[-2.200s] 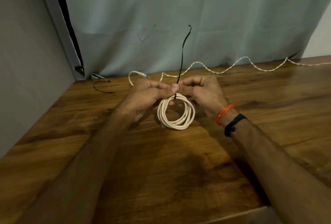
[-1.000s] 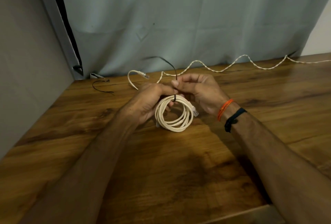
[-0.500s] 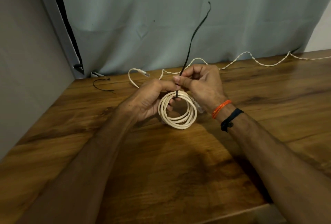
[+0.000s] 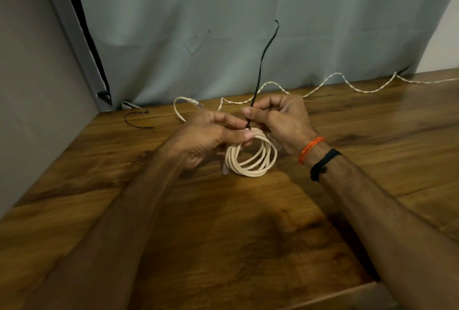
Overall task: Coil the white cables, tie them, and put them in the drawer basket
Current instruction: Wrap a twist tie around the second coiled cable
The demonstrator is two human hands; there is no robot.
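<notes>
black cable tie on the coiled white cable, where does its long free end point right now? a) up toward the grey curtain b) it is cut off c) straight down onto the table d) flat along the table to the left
a: the thin black cable tie rises from the right hand above the coiled white cable, which the left hand steadies, up in front of the grey curtain.

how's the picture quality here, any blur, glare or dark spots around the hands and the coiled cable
Head view: dim, warm light. The coiled cable and the black tie read clearly, and the left hand and right hand are only slightly soft. A broad shadow darkens the table between the forearms. Faint sheen at the table's right. Wide-angle bending at the edges.
</notes>
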